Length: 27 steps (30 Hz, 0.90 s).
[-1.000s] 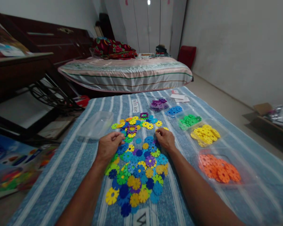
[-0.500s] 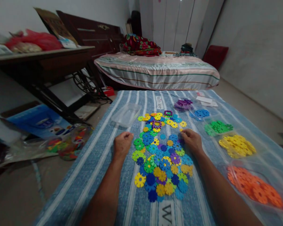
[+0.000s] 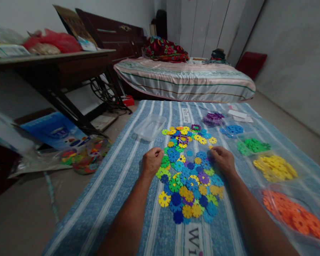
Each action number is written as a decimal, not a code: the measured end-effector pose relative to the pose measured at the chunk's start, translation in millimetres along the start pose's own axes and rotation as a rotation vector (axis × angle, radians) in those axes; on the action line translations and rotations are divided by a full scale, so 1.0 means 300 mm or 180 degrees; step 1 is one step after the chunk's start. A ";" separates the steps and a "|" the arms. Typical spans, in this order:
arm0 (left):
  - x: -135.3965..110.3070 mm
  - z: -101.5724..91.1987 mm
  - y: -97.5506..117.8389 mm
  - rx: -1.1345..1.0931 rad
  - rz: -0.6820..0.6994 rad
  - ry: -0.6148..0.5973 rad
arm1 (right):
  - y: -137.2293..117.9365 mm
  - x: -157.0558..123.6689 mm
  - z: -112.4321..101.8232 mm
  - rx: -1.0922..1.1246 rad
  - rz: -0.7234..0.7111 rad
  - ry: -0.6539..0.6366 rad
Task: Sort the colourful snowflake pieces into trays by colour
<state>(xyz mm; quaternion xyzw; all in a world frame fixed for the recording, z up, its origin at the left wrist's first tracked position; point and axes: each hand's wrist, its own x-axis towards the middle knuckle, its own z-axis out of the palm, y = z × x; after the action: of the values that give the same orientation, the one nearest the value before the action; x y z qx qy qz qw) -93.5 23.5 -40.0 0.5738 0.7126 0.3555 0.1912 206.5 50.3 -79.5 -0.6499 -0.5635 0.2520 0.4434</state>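
A heap of mixed-colour plastic flower discs (image 3: 189, 177) lies on a blue striped mat (image 3: 117, 192). My left hand (image 3: 152, 161) rests at the heap's left edge with its fingers curled in; what they hold, if anything, is hidden. At the heap's upper right edge my right hand (image 3: 222, 159) is curled too, fingertips down among the discs. An empty clear tub (image 3: 149, 127) stands beyond my left hand. To the right lie sorted groups: purple discs (image 3: 213, 117), blue discs (image 3: 233, 129), green discs (image 3: 252, 145), yellow discs (image 3: 274, 167) and orange discs (image 3: 296, 215).
A dark table (image 3: 56, 64) with iron legs stands at the left, with bags and papers on top. On the floor beside the mat lie a blue box (image 3: 53, 133) and a clear bag of coloured pieces (image 3: 85, 160). A bed (image 3: 184, 80) sits behind the mat.
The view has swung left, so the table and floor clutter now show. Both hands stay at the heap's upper edges, with the left one curled tighter than a second ago.
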 end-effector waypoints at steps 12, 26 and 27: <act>0.021 -0.029 -0.033 0.0113 0.0815 -0.0746 | 0.016 0.017 0.006 0.0195 0.0002 0.0017; 0.053 -0.021 -0.056 -0.0160 0.0843 -0.0643 | 0.015 0.033 0.027 -0.0361 -0.0204 0.0228; 0.055 -0.020 -0.056 -0.0212 0.0776 -0.0629 | 0.014 0.035 0.029 -0.0422 -0.0229 0.0249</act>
<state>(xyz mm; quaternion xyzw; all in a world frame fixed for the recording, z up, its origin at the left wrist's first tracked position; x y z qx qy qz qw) -113.6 36.2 -46.0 0.6816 0.6032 0.3413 0.2347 203.9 62.9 -85.4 -0.6664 -0.5842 0.1724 0.4299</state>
